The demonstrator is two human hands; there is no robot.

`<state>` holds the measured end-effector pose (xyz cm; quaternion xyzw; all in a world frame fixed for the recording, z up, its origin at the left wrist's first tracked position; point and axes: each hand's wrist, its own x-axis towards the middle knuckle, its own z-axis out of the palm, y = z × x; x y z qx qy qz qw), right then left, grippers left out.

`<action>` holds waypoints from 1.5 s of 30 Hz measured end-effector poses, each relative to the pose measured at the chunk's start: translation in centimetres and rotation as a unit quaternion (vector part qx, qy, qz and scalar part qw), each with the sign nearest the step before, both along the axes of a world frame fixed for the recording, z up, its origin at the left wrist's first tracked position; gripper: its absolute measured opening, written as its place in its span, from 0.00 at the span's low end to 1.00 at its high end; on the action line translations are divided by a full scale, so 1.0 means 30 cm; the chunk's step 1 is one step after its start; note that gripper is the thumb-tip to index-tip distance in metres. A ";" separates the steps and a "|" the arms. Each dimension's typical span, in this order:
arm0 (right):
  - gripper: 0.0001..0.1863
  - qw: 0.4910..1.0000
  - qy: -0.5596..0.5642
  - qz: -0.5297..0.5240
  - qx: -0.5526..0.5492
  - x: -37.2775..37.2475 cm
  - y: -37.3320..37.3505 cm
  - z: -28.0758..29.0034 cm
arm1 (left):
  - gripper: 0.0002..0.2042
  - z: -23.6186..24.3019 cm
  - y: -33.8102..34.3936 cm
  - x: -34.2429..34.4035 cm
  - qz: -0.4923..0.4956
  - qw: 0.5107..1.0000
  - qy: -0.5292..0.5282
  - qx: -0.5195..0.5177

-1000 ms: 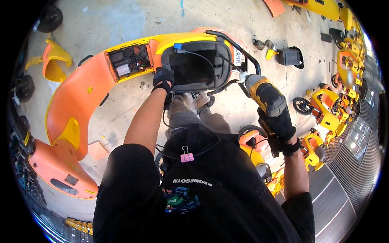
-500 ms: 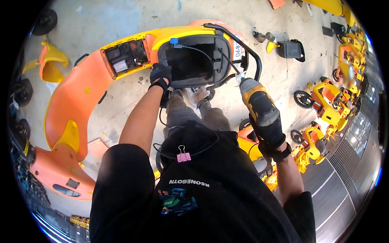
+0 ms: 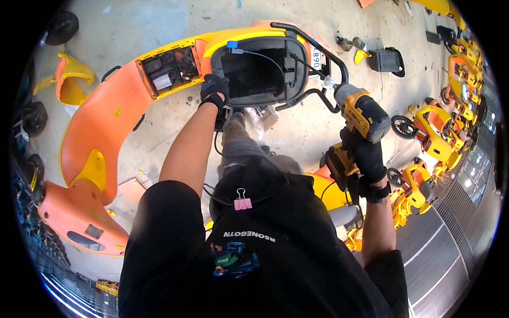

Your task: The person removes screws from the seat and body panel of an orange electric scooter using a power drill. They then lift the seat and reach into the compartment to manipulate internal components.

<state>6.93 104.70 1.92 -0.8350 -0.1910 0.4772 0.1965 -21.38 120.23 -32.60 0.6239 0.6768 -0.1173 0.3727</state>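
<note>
My right hand [image 3: 366,156], in a black glove, grips a yellow and black cordless drill [image 3: 365,115] beside the rear of an orange and yellow scooter [image 3: 108,130]. From the drill's nose a long dark rod [image 3: 308,65], with something whitish around its drill end, reaches over the rim of a black storage bin [image 3: 254,102] in the scooter's body. My left hand [image 3: 213,87], also gloved, is closed over the bin's near left corner. A cable with a blue connector [image 3: 232,44] lies across the bin's opening. The rod's far tip is too small to make out.
Left of the bin, an uncovered bay [image 3: 169,71] shows wiring and parts. A black rear rack [image 3: 339,63] curves around the scooter's tail. A black box [image 3: 386,61] and a yellow panel [image 3: 74,79] lie on the floor. Several yellow scooters [image 3: 432,132] stand at the right.
My right hand and the drill have shifted right and turned, so the drill's handle and battery now show. My left hand stays at the bin's corner. The view has shifted slightly and my legs have moved.
</note>
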 end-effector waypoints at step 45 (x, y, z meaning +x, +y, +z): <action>0.18 0.978 -0.079 0.161 0.103 -0.055 -0.303 -0.019 | 0.50 0.115 0.011 0.043 0.024 0.997 0.069 -0.025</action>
